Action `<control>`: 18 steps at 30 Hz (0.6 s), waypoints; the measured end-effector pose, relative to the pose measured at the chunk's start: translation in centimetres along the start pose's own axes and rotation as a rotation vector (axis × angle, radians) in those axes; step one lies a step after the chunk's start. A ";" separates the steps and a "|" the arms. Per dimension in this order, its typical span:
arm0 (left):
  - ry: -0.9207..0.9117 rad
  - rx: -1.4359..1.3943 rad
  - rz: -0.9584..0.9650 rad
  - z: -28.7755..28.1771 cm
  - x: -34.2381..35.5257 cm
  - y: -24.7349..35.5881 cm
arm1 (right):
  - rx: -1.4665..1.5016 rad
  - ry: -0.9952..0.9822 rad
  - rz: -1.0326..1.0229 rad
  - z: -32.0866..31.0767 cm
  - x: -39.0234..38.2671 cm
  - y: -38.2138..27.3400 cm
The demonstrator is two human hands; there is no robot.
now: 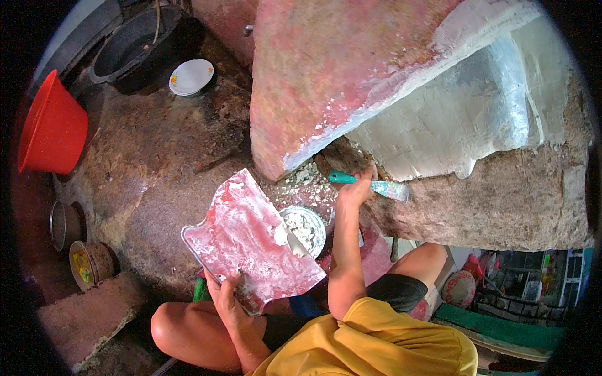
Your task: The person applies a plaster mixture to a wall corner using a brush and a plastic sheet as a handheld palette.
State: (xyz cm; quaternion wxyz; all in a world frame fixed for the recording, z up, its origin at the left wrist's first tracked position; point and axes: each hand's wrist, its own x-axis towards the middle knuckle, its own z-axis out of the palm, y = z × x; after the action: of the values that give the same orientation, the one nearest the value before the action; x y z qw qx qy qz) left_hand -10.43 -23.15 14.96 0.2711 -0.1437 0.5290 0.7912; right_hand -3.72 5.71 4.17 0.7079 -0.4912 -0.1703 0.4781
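Note:
My left hand (229, 297) grips the lower edge of a pink, white-smeared flat board (241, 238) with a lump of white paste near its right side. My right hand (356, 188) holds a putty knife with a green handle (340, 178) and a smeared blade (392, 191), just below a grey freshly coated patch (439, 116) on a rough ledge (495, 200). A pale bowl of white paste (304, 222) sits behind the board, partly hidden by it. Above, a sloping pink block (338, 69) has a white edge.
A red bucket (53, 125), a black tub (128, 41), a white plate (191, 77), a steel pot (66, 225) and a bucket (84, 272) stand at the left on a stained floor (144, 156). At lower right are a rack of items (533, 282) and a green bench edge (495, 326).

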 end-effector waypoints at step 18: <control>-0.010 -0.072 -0.016 0.4 -0.3 0.3 | 0.039 -0.102 0.072 -1.0 1.3 0.2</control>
State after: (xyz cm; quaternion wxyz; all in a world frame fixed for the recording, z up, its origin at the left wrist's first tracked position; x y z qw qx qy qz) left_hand -10.39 -22.97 15.48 0.2749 -0.1538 0.4974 0.8083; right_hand -2.49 6.25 3.24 0.6901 -0.4581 -0.1791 0.5309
